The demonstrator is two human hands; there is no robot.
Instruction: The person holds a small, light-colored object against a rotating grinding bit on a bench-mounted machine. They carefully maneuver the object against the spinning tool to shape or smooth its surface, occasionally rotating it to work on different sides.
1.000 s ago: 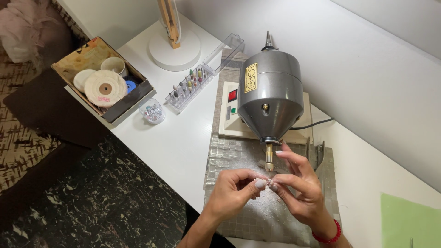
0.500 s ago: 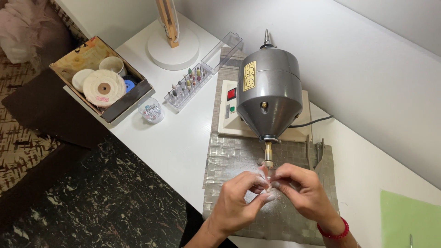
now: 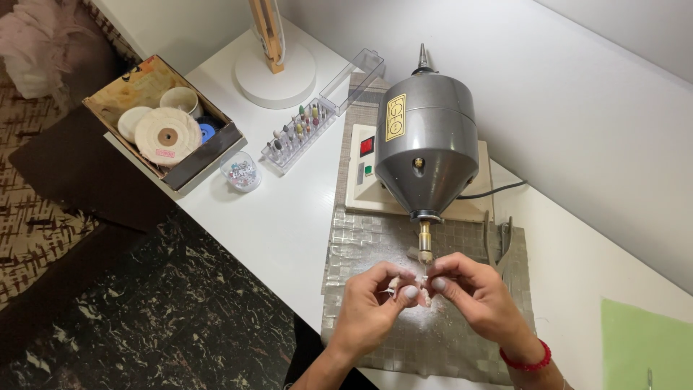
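Your left hand [image 3: 372, 307] & right hand [image 3: 480, 296] meet fingertip to fingertip, both grips pinched shut on a small pale workpiece [image 3: 421, 287], too tiny to tell more. It sits just below the brass spindle tip [image 3: 425, 245] of the grey cone-shaped polishing motor [image 3: 426, 152], whose axis points straight down at it; both hands equally near. Silver woven mat [image 3: 361, 245] lies underneath on the white table [image 3: 289, 217]. Clear bur rack [image 3: 299, 133] & cardboard box of buffing wheels [image 3: 162, 130] sit well apart, left.

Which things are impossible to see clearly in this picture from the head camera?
- Small pale piece: mostly covered by fingertips of left hand and right hand.
- Spindle tip: its end is hidden behind the fingers.
- Bits in the clear rack: too small to distinguish.
- Wooden post: cut by the top edge.
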